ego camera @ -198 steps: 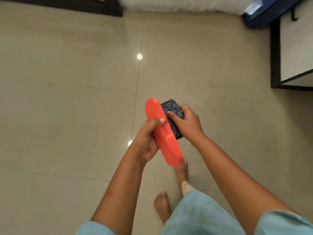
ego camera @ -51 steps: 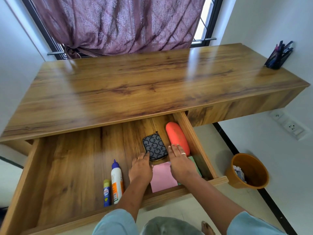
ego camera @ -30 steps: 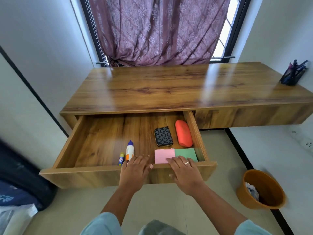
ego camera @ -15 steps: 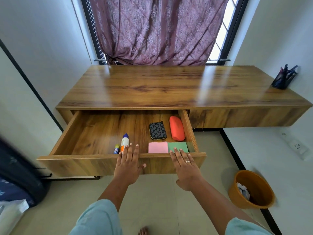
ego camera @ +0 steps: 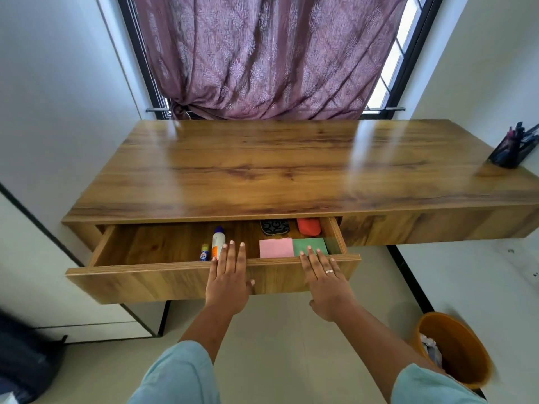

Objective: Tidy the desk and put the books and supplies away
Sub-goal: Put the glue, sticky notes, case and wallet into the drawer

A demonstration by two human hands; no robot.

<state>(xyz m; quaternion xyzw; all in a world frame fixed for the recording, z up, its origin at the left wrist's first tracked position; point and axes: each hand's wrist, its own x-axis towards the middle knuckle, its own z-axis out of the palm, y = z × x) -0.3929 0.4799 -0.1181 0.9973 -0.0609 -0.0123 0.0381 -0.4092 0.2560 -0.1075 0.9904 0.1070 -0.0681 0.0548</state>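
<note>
Both hands lie flat and released against the front board of the drawer (ego camera: 140,282), fingers straight and reaching just over its top edge; neither grasps anything. The left hand (ego camera: 229,279) presses near the middle of the board, and the right hand (ego camera: 328,279) presses close to its right end. The drawer stands part way out of the desk (ego camera: 291,170), directly ahead of the palms, so the way home is straight forward, away from the body.

The board's long axis runs crosswise to the arms. A long stretch of it to the left of the left hand has nothing bearing on it. The push probably lands right of centre, and the drawer could skew unless the left hand leads a little.

Just beyond the left fingertips, inside the drawer, are a glue bottle (ego camera: 218,242) and a small glue stick (ego camera: 205,252). Between the two hands lies a pink pad (ego camera: 276,248), with a green pad (ego camera: 309,245) touching it just ahead of the right fingers. Further ahead, half under the desk's edge, sit a patterned pouch (ego camera: 275,227) and an orange case (ego camera: 308,226). Everything lies low, so nothing looks likely to catch as the drawer slides in.
</note>
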